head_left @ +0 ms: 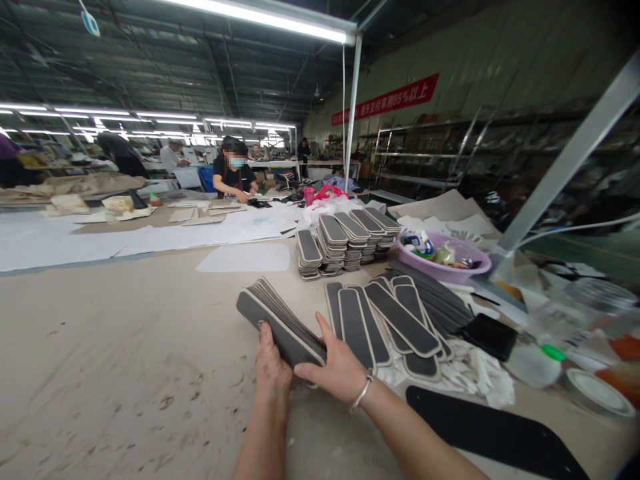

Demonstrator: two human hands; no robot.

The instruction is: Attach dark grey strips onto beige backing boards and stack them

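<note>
left hand (273,367): fingers up, clasping tilted pale-edged grey strips (277,328) | right hand (344,369): angled inward, gripping their near end

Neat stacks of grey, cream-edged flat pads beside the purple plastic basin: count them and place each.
5, lined up left of the basin: leftmost stack, second stack, third stack, fourth stack, fifth stack nearest the basin. Others may be hidden behind.

On the table (125,347), panel stacks (333,229) behind loose panels (356,320) and left of a basin (440,271).
</note>
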